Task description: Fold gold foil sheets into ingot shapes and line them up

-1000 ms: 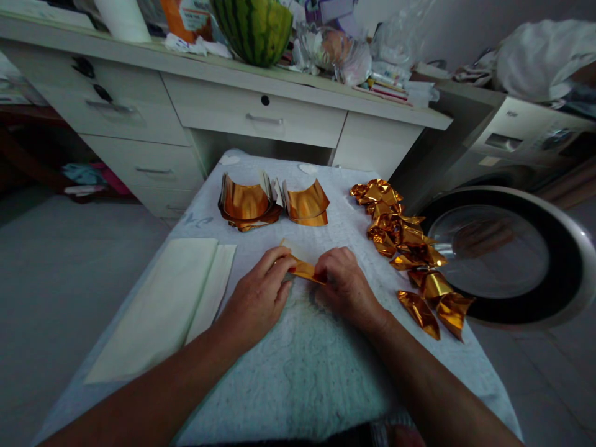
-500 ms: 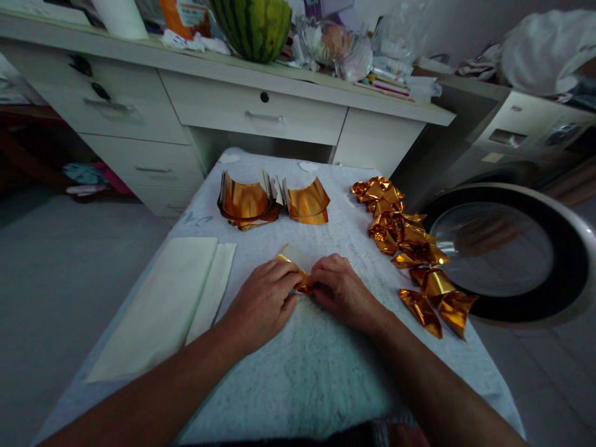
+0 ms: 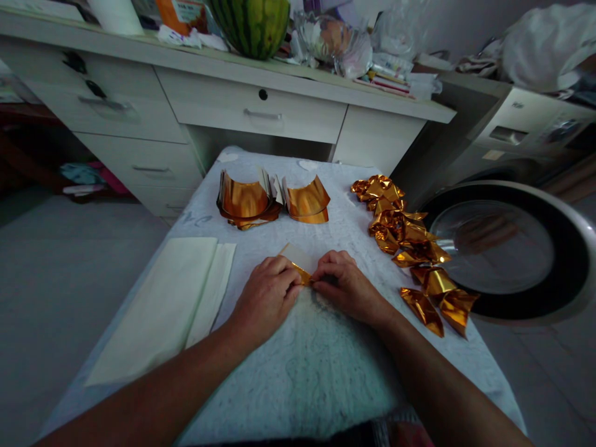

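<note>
Between my two hands is a small sheet of gold foil paper [image 3: 300, 257], pale side up, its near edge folded over to show a gold strip. My left hand [image 3: 270, 288] pinches the left part of that folded edge. At the right end of the strip, the thumb and fingers of my right hand [image 3: 342, 282] are pressed together on it. Beyond my hands stand two curved stacks of gold foil sheets [image 3: 244, 198]. A row of folded gold foil pieces [image 3: 395, 226] runs down the right side of the cloth-covered table [image 3: 298, 366].
White folded paper [image 3: 158, 304] lies on the table's left. A white desk with drawers [image 3: 256, 115] stands behind, bearing a watermelon [image 3: 254, 25], a glass bowl [image 3: 326, 40] and clutter. At right, a washing machine's round door [image 3: 503, 248] hangs open beside the table edge.
My right hand has shifted slightly and its fingers have lifted a little, so more of the sheet's folded gold strip shows. The left hand stays nearly in place.
</note>
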